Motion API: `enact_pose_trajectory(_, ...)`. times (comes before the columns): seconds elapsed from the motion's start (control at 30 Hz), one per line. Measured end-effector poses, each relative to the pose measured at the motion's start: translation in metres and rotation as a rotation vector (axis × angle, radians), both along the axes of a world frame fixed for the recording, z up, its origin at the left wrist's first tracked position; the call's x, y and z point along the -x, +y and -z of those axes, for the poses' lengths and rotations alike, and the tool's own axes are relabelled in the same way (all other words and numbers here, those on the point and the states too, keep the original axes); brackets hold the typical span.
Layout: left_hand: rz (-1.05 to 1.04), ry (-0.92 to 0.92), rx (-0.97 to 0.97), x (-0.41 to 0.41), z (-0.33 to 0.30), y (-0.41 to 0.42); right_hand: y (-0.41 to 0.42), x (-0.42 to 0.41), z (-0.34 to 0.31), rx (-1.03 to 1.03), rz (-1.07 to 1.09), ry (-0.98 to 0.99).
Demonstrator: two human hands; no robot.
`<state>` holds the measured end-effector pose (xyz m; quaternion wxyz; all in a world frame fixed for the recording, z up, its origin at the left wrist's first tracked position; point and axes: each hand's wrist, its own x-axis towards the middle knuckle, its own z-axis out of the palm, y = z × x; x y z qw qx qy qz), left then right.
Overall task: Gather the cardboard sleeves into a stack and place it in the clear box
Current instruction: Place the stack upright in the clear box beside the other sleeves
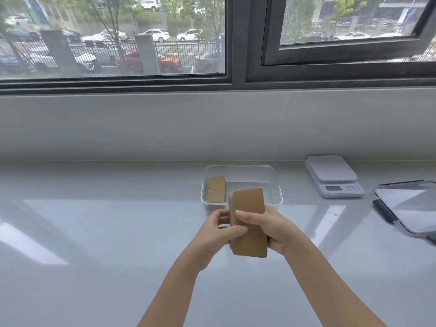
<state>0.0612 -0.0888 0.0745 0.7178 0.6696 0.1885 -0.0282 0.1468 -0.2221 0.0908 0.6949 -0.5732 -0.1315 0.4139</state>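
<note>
A stack of brown cardboard sleeves (250,206) is held upright above the counter, just in front of the clear box (277,185). My left hand (218,234) grips the stack's left edge with thumb and fingers. My right hand (274,228) wraps around its right side, thumb across the front face. Inside the clear box, against its left wall, lies another pile of cardboard sleeves (215,188). The right part of the box's floor is bare.
A white kitchen scale (333,175) stands to the right of the box by the wall. A clear lid with black clips (408,206) lies at the far right edge. The pale glossy counter (106,232) stretches to the left under a window.
</note>
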Motion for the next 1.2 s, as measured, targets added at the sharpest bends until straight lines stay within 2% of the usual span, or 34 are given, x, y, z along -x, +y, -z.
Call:
enact_pose_trajectory(0.47,-0.138,0.16,0.073,-0.017,0.016,-0.005,0.009,-0.013,0.016,0.115,-0.079,0.1)
enact_pose_trajectory(0.53,-0.143,0.171,0.133,-0.019,0.017,-0.002,0.011,-0.02,0.017,0.17,-0.094,0.036)
enact_pose_trajectory(0.6,-0.154,0.177,0.223,-0.02,0.019,0.003,0.009,-0.038,0.024,0.308,-0.03,-0.1)
enact_pose_trajectory(0.73,-0.197,0.205,0.356,-0.02,0.028,0.021,-0.009,-0.1,0.046,0.579,0.465,-0.389)
enact_pose_trajectory(0.8,-0.211,0.207,0.368,-0.022,0.031,0.027,-0.014,-0.124,0.058,0.631,0.581,-0.415)
enact_pose_trajectory(1.03,-0.242,0.215,0.378,-0.04,0.035,0.034,0.017,-0.169,0.088,0.695,0.615,-0.401)
enact_pose_trajectory(1.2,-0.245,0.181,0.383,-0.046,0.032,0.042,0.022,-0.173,0.106,0.869,0.542,-0.534)
